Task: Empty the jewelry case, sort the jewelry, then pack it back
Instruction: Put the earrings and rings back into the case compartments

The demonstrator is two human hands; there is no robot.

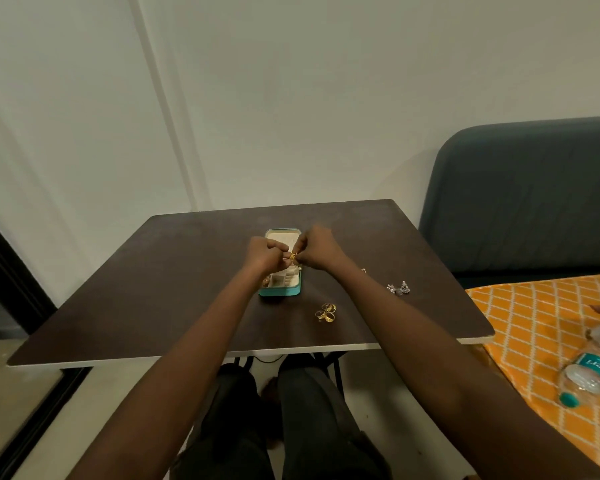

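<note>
Both hands are pinching one small gold piece point(293, 258) between them: the left hand point(264, 252) is gripping it from one side and the right hand point(315, 249) from the other, each grip closed on it, just above the open case point(280, 289). What kind of piece it is cannot be told; it is too small. The teal case is sitting near the middle of the counter point(153, 271), lid up, with its pale compartments showing; most of those in view are looking bare, though something brownish is lying at its left edge, half hidden by the left wrist. Gold rings point(326, 312) are lying in a cluster to the right of the case, and silver pieces point(398, 289) are lying in their own group farther right. Emptying is looking nearly done and sorting by colour is under way. Placing this piece, clearing the remainder and repacking are still waiting.
</note>
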